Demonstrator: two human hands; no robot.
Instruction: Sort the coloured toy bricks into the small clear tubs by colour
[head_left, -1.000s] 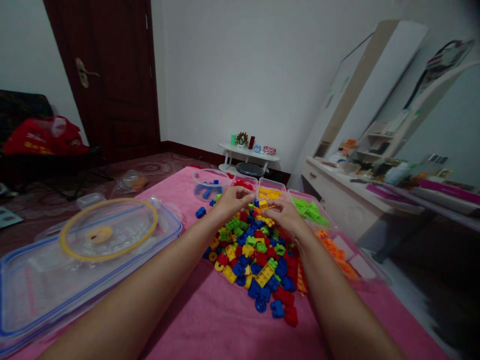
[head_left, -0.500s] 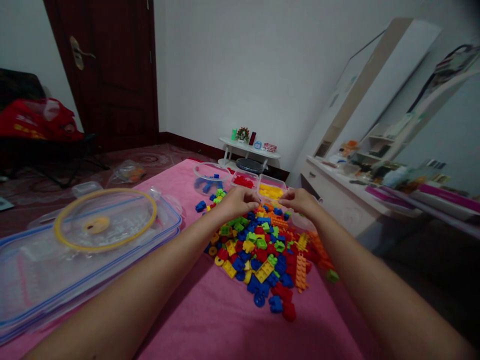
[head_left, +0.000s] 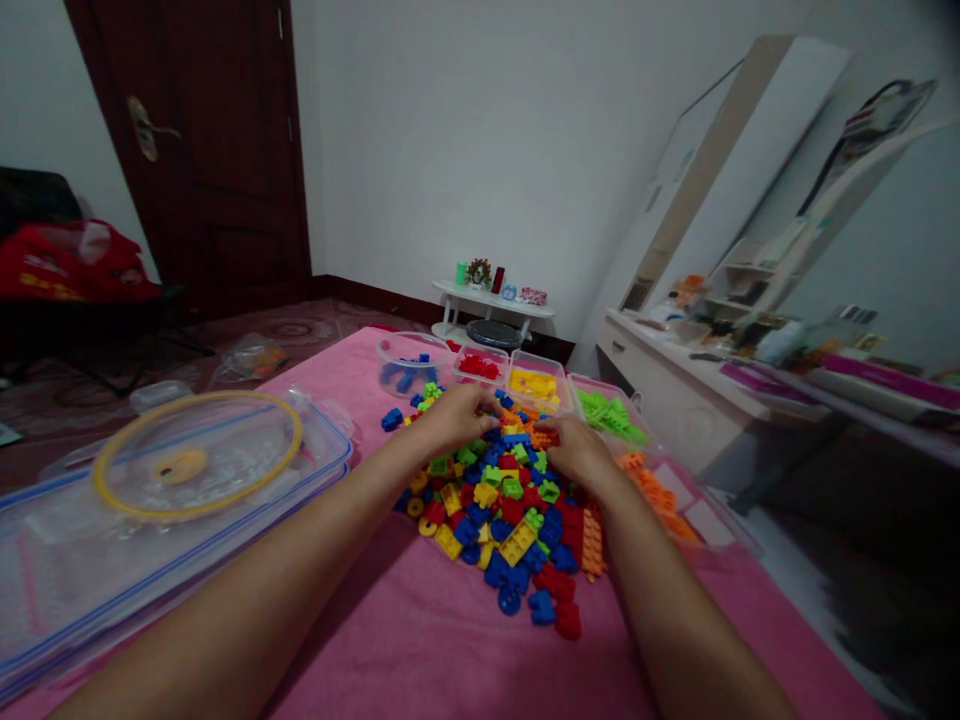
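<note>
A heap of small plastic bricks (head_left: 510, 520) in red, blue, yellow, green and orange lies on a pink cloth (head_left: 435, 640). My left hand (head_left: 454, 415) rests on the far left of the heap, its fingers curled down among the bricks. Just right of it my right hand (head_left: 574, 450) sits on the heap with fingers bent onto an orange piece. What either hand grips is hidden under the fingers. Behind the heap stand clear tubs: a round one with blue bricks (head_left: 409, 362), a red-filled one (head_left: 480, 365), a yellow-filled one (head_left: 534, 383), one with green (head_left: 611, 415) and one with orange (head_left: 664, 495).
A large clear lidded box (head_left: 150, 520) with a round yellow-rimmed lid on it lies at the left. A white dresser (head_left: 675, 390) with clutter stands at the right, a small white side table (head_left: 491, 300) by the far wall, a dark door (head_left: 195, 150) at the back left.
My right hand went out to the tubs at the back right half a second ago and has come back onto the heap. The left hand stayed on the far edge of the pile.
</note>
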